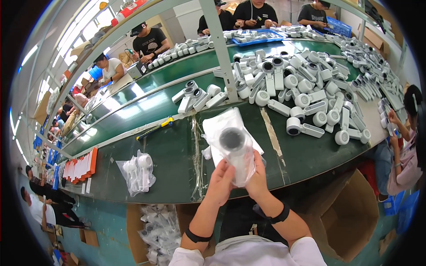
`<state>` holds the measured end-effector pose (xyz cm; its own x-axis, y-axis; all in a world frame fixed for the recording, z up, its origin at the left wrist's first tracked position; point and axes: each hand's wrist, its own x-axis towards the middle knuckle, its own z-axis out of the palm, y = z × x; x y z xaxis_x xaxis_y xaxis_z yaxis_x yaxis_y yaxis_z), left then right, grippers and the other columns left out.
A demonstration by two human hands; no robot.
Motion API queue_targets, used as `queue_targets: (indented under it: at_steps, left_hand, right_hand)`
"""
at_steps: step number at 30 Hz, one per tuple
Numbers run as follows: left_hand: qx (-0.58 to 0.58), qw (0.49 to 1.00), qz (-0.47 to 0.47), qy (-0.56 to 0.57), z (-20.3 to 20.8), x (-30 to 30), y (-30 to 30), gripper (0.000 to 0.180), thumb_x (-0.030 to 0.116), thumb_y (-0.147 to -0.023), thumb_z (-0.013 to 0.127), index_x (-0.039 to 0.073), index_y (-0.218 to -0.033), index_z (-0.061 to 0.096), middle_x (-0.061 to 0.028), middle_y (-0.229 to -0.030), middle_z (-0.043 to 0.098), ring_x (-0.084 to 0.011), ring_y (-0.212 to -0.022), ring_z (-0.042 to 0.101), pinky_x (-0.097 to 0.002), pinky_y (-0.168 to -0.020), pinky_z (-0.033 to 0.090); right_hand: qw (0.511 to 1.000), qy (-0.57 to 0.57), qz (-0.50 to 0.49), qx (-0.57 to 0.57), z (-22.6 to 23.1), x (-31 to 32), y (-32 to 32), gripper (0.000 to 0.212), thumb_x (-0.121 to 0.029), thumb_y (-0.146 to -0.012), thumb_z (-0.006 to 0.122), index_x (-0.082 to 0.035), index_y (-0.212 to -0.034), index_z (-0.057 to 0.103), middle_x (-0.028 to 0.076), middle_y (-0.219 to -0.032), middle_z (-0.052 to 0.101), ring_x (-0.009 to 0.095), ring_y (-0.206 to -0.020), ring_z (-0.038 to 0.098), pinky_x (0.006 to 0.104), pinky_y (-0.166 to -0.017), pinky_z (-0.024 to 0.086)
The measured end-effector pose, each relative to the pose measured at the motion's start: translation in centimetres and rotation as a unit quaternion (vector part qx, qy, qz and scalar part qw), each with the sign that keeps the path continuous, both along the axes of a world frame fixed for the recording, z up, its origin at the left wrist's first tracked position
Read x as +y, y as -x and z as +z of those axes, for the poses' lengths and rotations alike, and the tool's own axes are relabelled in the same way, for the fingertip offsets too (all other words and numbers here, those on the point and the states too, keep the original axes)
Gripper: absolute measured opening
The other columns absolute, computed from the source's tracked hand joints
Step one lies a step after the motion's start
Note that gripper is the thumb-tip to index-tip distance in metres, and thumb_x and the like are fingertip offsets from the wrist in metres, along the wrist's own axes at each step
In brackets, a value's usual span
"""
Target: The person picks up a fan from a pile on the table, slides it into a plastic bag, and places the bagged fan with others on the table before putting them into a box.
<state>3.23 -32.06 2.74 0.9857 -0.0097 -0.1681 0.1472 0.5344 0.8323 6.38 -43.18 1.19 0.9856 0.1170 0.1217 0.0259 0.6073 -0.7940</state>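
Between my two hands is a white handheld device with a round dark-fronted head (232, 139), inside a clear plastic bag; it looks like a small fan. My left hand (220, 178) closes on the bag's lower left side. My right hand (257, 176) wraps the lower right side, around the handle. Just beneath and behind lies a stack of white plastic bags (220, 119) on the dark green table (177, 155). To the left rest bagged white devices (138, 170). A large heap of unbagged white devices (306, 86) covers the table's right side.
A yellow and black cutter (155, 128) lies left of the bags. A metal post (220, 53) rises at the table's far edge, by a small group of devices (195, 95). Orange-edged cards (80, 166) stand at far left. Cartons (350, 213) flank me below. Co-workers sit around the belt.
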Motion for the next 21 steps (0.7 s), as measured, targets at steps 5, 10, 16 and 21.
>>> queue_targets:
  at_steps: [5, 10, 16, 21]
  left_hand:
    - [-0.022, 0.997, 0.012, -0.079, 0.0, 1.7, 0.2, 0.045, 0.016, -0.098, 0.056, 0.003, -0.138, 0.040, -0.0050, -0.119, 0.059, -0.0101, -0.095, 0.063, -0.0261, -0.067, 0.056]
    - [0.022, 0.998, 0.042, 0.046, -0.5, 2.6, -1.1, 0.046, 0.012, -0.098, 0.055, 0.006, -0.140, 0.037, -0.0045, -0.118, 0.060, -0.0138, -0.094, 0.064, -0.0319, -0.071, 0.056]
    - [-0.021, 0.992, -0.018, 0.124, 0.4, 5.3, -0.5, 0.039, 0.016, -0.099, 0.051, 0.012, -0.136, 0.041, -0.0068, -0.126, 0.058, -0.0216, -0.105, 0.064, -0.0379, -0.070, 0.058]
    - [-0.016, 0.986, 0.032, 0.163, 0.4, 5.2, -0.5, 0.037, 0.020, -0.101, 0.050, 0.014, -0.136, 0.042, -0.0071, -0.128, 0.057, -0.0244, -0.107, 0.063, -0.0402, -0.071, 0.058]
  right_hand:
    - [0.990, 0.113, -0.062, -0.050, 0.7, 1.4, 0.1, 0.034, -0.009, -0.093, 0.058, -0.001, -0.125, 0.049, 0.005, -0.111, 0.060, 0.011, -0.100, 0.057, 0.0261, -0.085, 0.047]
    - [0.982, 0.170, -0.068, -0.052, 0.5, 1.6, -1.1, 0.031, -0.006, -0.092, 0.056, 0.003, -0.121, 0.054, 0.012, -0.108, 0.064, 0.015, -0.095, 0.060, 0.0275, -0.084, 0.048]
    - [0.913, 0.378, -0.143, -0.058, 1.1, -0.2, -1.5, 0.021, -0.010, -0.092, 0.062, 0.002, -0.108, 0.064, 0.010, -0.085, 0.068, 0.009, -0.076, 0.062, 0.0247, -0.070, 0.049]
    - [0.866, 0.435, -0.179, -0.166, 0.3, -0.2, -1.0, 0.018, -0.015, -0.089, 0.068, 0.001, -0.097, 0.068, 0.012, -0.075, 0.068, 0.014, -0.061, 0.061, 0.0275, -0.058, 0.048]
